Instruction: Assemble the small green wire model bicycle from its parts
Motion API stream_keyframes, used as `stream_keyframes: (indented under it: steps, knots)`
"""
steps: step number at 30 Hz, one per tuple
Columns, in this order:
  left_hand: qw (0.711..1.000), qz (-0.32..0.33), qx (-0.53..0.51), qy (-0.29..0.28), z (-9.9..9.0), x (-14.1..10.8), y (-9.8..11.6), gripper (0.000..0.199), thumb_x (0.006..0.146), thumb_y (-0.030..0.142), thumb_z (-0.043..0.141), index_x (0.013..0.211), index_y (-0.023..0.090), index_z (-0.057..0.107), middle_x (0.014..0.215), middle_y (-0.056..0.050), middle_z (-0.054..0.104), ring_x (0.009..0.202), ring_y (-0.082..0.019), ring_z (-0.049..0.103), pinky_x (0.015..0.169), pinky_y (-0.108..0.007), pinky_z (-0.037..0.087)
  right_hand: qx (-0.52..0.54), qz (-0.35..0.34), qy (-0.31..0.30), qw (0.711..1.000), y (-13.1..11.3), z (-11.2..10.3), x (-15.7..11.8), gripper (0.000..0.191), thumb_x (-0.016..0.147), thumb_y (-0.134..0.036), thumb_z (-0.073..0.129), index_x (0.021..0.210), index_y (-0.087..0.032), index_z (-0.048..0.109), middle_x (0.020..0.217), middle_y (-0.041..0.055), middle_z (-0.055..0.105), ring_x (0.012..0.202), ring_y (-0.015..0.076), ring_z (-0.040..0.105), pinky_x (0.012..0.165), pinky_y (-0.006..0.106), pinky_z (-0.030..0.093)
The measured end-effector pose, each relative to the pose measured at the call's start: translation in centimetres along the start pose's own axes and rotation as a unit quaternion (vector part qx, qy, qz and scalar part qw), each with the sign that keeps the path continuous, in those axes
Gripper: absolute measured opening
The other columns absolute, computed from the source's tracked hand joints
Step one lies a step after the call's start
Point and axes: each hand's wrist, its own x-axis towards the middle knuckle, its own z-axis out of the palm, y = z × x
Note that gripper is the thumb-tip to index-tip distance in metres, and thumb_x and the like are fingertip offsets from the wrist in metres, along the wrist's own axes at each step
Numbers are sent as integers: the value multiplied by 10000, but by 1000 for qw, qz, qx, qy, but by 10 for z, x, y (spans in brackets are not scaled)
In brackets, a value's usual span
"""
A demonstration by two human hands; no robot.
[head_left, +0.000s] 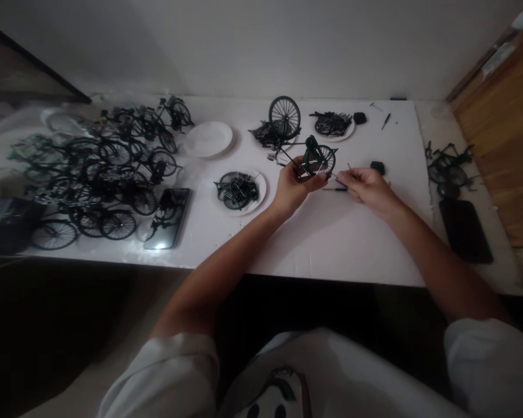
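My left hand is closed around a dark green miniature bicycle, held tilted above the white table. One spoked wheel stands up at its far end, and the other is close to my fingers. To the right, my right hand pinches a thin, rod-like tool, its exact kind too small to tell. Its fingertips are beside the near wheel. Below the hands, a dark slim tool lies on the table. Behind the bicycle is a plate of dark bicycle parts, partly covered from view.
Many miniature bicycles crowd the left side. A phone lies near the front edge, with a white plate behind it. Parts fill a nearer plate and another at the back. A black tablet-like object lies right.
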Motion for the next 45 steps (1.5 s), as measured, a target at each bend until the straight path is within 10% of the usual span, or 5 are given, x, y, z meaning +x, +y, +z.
stream_keyframes:
  steps: [17,27,45]
  knots:
    - [1000,-24,-1,-6,0,0,2,514,735,273,1008,1103,194,658,1172,-107,833,1184,-285,795,1079,-506,662,-51,-59,44,996,1,1,3,689,715,-865,890,863,-221,693,563,-100,366,508,84,253,460,286,176]
    - [999,-35,4,-5,0,0,-2,569,719,283,1023,1147,187,662,1200,-126,843,1166,-286,814,1082,-510,660,-147,-156,121,969,8,3,5,549,833,-732,873,839,-203,727,739,17,635,674,142,509,581,274,406]
    - [996,-34,78,-33,0,-4,-8,662,608,272,1070,1156,142,722,1153,-130,850,1008,-256,837,1033,-457,663,-113,-187,129,967,-1,19,-10,322,874,-522,873,877,-212,786,651,-33,448,626,139,444,611,299,465]
